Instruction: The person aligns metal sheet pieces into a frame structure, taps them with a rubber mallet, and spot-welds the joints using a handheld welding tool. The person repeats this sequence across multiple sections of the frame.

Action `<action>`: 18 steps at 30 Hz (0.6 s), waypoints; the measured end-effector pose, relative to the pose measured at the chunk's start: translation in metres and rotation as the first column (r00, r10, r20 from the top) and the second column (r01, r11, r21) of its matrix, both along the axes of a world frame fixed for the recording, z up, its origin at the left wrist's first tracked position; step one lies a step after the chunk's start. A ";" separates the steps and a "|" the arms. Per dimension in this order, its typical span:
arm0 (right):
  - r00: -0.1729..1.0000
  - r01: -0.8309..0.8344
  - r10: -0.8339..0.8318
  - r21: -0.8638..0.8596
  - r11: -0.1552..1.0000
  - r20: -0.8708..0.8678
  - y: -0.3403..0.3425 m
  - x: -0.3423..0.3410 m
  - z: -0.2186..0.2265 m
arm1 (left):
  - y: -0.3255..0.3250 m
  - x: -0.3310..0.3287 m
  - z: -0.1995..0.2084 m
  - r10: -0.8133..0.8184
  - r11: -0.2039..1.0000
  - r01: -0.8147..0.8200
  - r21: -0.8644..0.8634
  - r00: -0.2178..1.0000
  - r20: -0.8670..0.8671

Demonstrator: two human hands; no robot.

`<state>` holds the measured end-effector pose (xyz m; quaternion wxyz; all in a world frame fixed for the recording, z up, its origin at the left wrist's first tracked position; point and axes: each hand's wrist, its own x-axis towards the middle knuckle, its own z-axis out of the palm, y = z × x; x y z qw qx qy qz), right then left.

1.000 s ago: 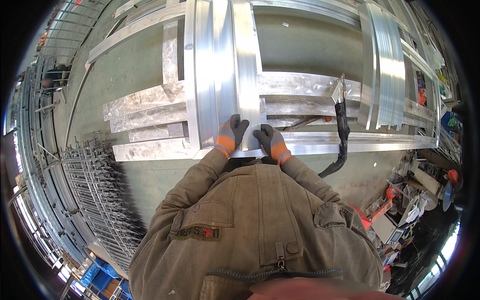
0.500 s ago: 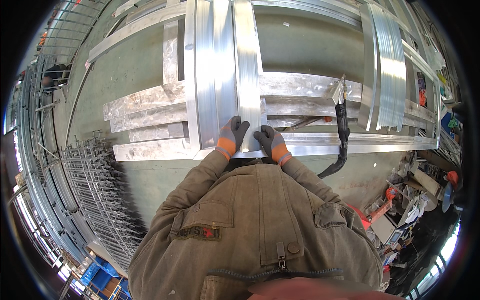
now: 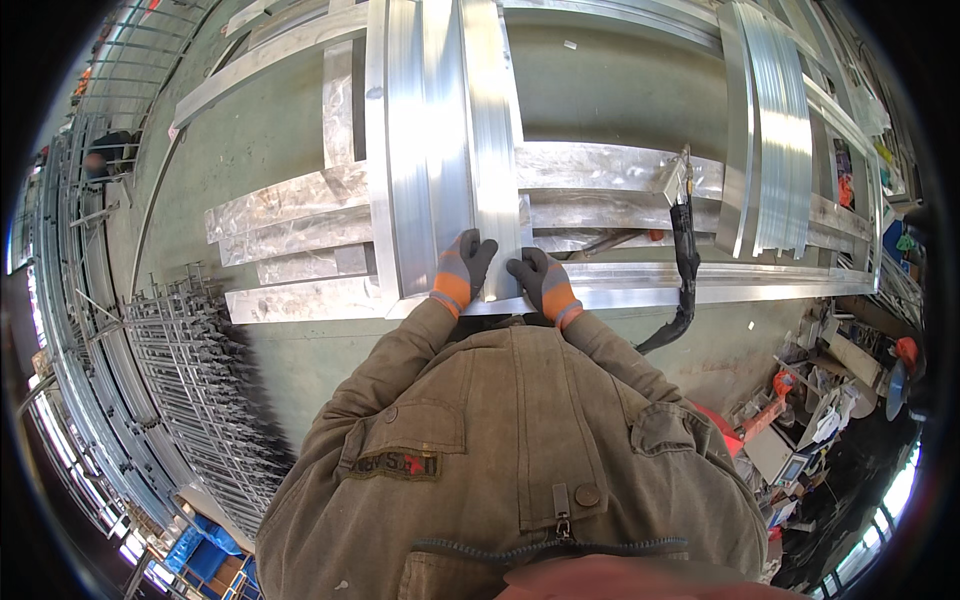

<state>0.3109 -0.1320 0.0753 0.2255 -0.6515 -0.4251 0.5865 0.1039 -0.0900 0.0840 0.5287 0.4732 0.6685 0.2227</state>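
Both of my hands wear grey gloves with dark fingers and orange cuffs. My left hand (image 3: 462,271) grips the left edge of a long, shiny aluminium profile (image 3: 496,190) near its close end, thumb pointing toward the profile. Opposite it, my right hand (image 3: 543,283) is closed on the right edge of the same profile; some fingers of both hands are hidden. Left of this profile lie more ribbed aluminium profiles (image 3: 408,150), side by side with it. All of them run away from me over an aluminium frame (image 3: 700,298).
A welding torch (image 3: 683,240) with a black-wrapped cable hangs over the frame on the right. Another profile stack (image 3: 782,140) lies farther right. Racked metal rods (image 3: 195,380) stand at left. Flat bars (image 3: 290,205) cross beneath. Cluttered tools and boxes (image 3: 790,430) sit lower right.
The profile under my hands and its neighbours appear shifted very slightly to the left. Both hands keep nearly the same grip and place.
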 end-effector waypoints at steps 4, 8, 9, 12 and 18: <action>1.000 -0.009 0.009 -0.025 1.000 0.011 0.001 0.000 0.003 | 0.001 -0.001 0.001 -0.019 1.000 0.019 0.003 1.000 -0.011; 1.000 -0.003 0.004 -0.026 1.000 0.005 0.000 0.000 -0.001 | 0.000 -0.002 0.002 -0.008 1.000 0.008 0.003 1.000 -0.007; 1.000 -0.006 0.006 -0.019 1.000 0.012 0.000 0.000 -0.003 | 0.000 -0.002 0.002 -0.015 1.000 0.015 -0.011 1.000 -0.011; 1.000 -0.003 0.003 -0.017 1.000 0.004 -0.001 0.000 -0.006 | 0.000 -0.003 0.004 -0.014 1.000 0.014 -0.013 1.000 -0.007; 1.000 -0.016 0.016 -0.002 1.000 0.013 -0.002 0.001 -0.005 | 0.001 -0.004 0.011 -0.045 0.998 0.045 -0.040 0.999 -0.010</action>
